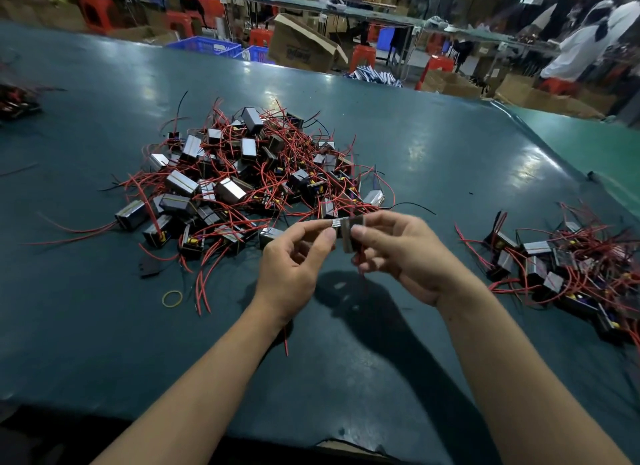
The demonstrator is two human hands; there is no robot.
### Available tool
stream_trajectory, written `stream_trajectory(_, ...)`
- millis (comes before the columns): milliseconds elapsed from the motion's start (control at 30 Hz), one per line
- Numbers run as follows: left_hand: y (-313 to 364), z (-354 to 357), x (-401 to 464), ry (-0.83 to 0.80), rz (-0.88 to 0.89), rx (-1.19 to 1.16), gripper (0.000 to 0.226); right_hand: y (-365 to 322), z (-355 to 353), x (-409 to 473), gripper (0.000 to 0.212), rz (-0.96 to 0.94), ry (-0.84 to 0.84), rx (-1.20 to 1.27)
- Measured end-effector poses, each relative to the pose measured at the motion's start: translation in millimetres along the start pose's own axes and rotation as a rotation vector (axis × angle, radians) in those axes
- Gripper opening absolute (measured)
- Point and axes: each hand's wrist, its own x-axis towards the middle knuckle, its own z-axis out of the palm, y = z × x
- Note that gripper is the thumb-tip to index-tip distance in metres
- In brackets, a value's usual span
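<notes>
Above the near middle of the table (104, 326), whose dark green surface is smooth and is catching pale glare from overhead, the person is holding a small transformer (348, 234) up in the air between both hands. It is a blocky, box-shaped part with dull silvery metal faces and a darker band (its fine detail is blurred). The left hand (291, 267) is pinching its left end between thumb and curled forefinger. The right hand (398, 256) is gripping its right side with the thumb on the near face and the fingers wrapping behind.

Just beyond the hands, a big pile (249, 180) of the same boxy metal-and-black parts is lying tangled in thin, springy red wires, with a few black ones among them. A smaller heap (561, 267) of the same kind is sitting well apart to the right. Near the left side of the big pile, a yellow rubber band (172, 298) is lying flat as a loose ring, and a flat black piece (149, 267) is resting beside it. Behind the table, an open cardboard box (301, 45) and blue plastic crates (207, 47) are standing on the floor.
</notes>
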Motion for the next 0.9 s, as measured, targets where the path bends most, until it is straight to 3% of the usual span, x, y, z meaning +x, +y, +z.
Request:
stream_trajectory(133, -4, -1, -1, -0.037, 0.023, 0.076, 0.01, 25, 1, -3, 0.026, 0.025, -0.029, -0.022)
stream_trajectory(267, -9, 0, 1, -0.178, 0.09, 0.204, 0.01, 43, -6, -2, 0.024, -0.088, 0.02, -0.165)
stream_trajectory(467, -6, 12, 10, -0.094, 0.323, 0.591, 0.02, 51, -12, -3, 0.009, -0.229, 0.195, -0.227)
stream_trajectory(533, -4, 14, 28, -0.133, 0.303, 0.76, 0.02, 51, -14, -3, 0.01, -0.214, 0.257, -0.152)
stream_trajectory(633, -4, 18, 57, -0.318, 0.233, 1.008, 0.039, 48, -19, -4, 0.012, -0.155, 0.32, 0.002)
stream_trajectory(733, -5, 23, 68, -0.364, 0.303, 1.221, 0.036, 43, -21, -5, 0.018, -0.13, 0.353, 0.163)
stream_trajectory(833, -7, 20, 65, -0.295, 0.408, 1.205, 0.024, 40, -21, -7, 0.024, -0.14, 0.382, 0.194)
stream_trajectory(900, -8, 17, 61, -0.288, 0.346, 1.08, 0.023, 40, -21, -8, 0.025, -0.139, 0.387, 0.19)
